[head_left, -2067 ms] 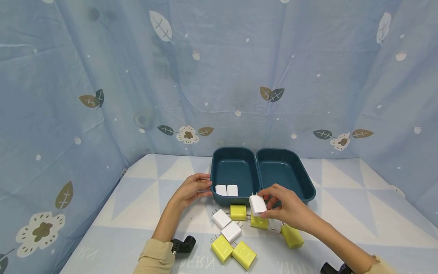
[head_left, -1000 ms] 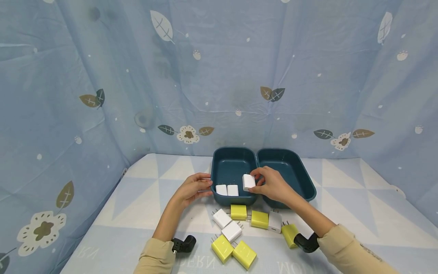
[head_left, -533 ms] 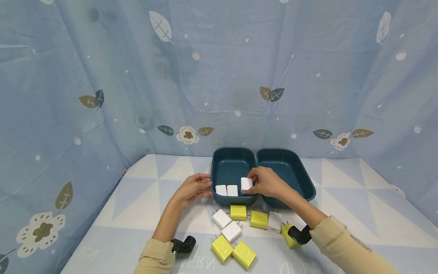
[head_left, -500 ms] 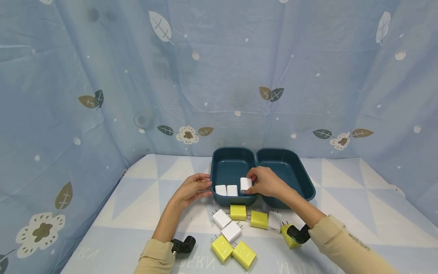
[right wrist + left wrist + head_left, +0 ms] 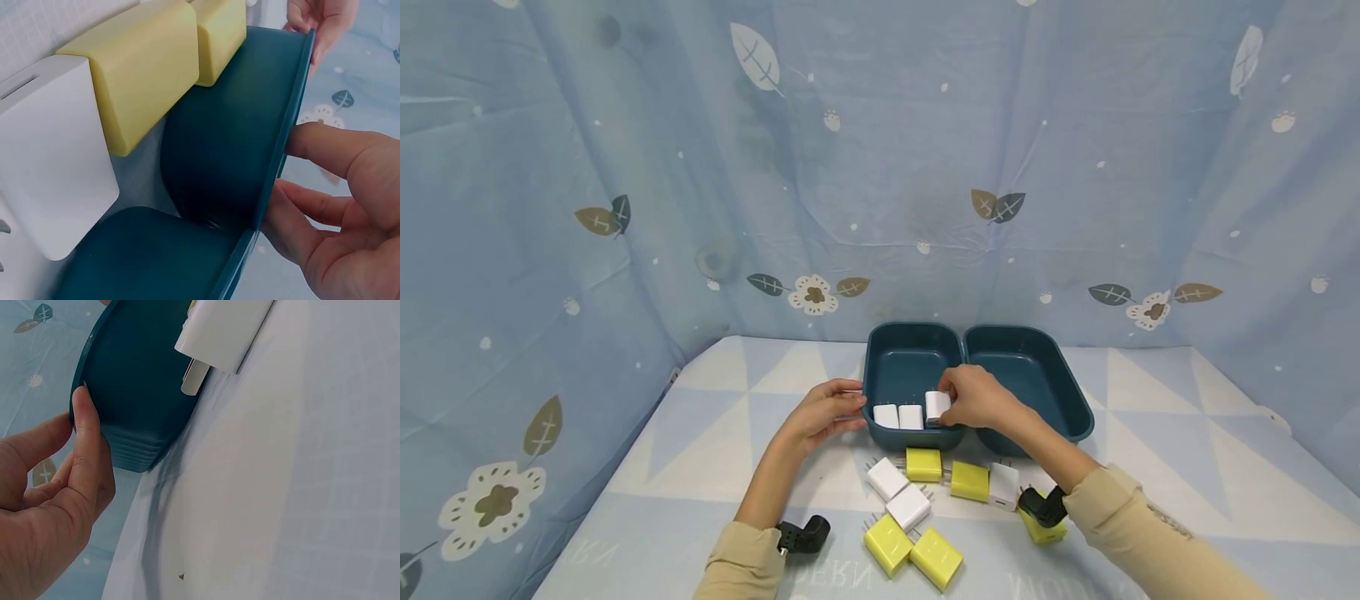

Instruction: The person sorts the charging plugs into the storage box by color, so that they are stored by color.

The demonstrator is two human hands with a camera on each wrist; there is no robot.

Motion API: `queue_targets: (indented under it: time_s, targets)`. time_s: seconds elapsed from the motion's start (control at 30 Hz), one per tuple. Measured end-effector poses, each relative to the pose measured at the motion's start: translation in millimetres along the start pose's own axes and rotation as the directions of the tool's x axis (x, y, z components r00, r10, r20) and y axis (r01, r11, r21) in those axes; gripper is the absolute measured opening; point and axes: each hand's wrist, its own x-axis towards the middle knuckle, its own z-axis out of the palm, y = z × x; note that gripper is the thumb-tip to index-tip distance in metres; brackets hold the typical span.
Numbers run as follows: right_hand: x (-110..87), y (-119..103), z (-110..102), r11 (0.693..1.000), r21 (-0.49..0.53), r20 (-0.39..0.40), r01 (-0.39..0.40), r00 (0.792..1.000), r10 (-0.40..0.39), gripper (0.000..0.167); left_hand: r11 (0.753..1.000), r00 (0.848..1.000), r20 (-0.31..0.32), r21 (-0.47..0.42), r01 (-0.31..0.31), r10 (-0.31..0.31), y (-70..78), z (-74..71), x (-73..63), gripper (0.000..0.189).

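At five o'clock inside the left teal bin (image 5: 917, 362), the right hand (image 5: 983, 400) pinches a boxy, round-edged white charger (image 5: 937, 406) between thumb and fingers, its shaded end toward six; whether it touches the floor is unclear. Two more white chargers (image 5: 911, 417) sit there side by side at six and seven. At eight, the left hand's (image 5: 823, 417) loosely extended fingers touch the wall. A second teal bin (image 5: 1026, 383) adjoins at three. Outside, toward six, yellow chargers (image 5: 936, 558) and loose white ones (image 5: 908, 507) lie on the worktop (image 5: 1150, 483).
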Motion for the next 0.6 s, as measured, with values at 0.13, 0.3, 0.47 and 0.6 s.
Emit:
queue_targets:
  time_s: [0.13, 0.3, 0.47, 0.6]
  targets:
    - [1.1, -1.5, 0.8, 0.999, -0.034, 0.013, -0.016, 1.000, 0.017, 0.038, 1.000, 1.000, 0.007, -0.002, 0.002, -0.002, 1.0, -0.1, -0.2, 0.041]
    - [1.5, -2.2, 1.0, 0.999, -0.047, 0.029, -0.017, 0.999, 0.018, 0.039, 1.000, 1.000, -0.001, 0.003, 0.005, -0.005, 2.3, 1.0, 0.4, 0.039]
    - [1.4, -1.8, 1.7, 0.999, -0.044, 0.024, 0.004, 1.000, -0.003, 0.038, 1.000, 1.000, -0.004, 0.005, 0.006, -0.006, 2.5, 1.6, 0.1, 0.039]
    - [-1.2, -0.3, 3.5, 1.000, -0.023, 0.018, 0.018, 1.000, -0.017, 0.037, 1.000, 1.000, -0.001, 0.001, 0.004, -0.004, 2.4, 1.1, -0.6, 0.040]
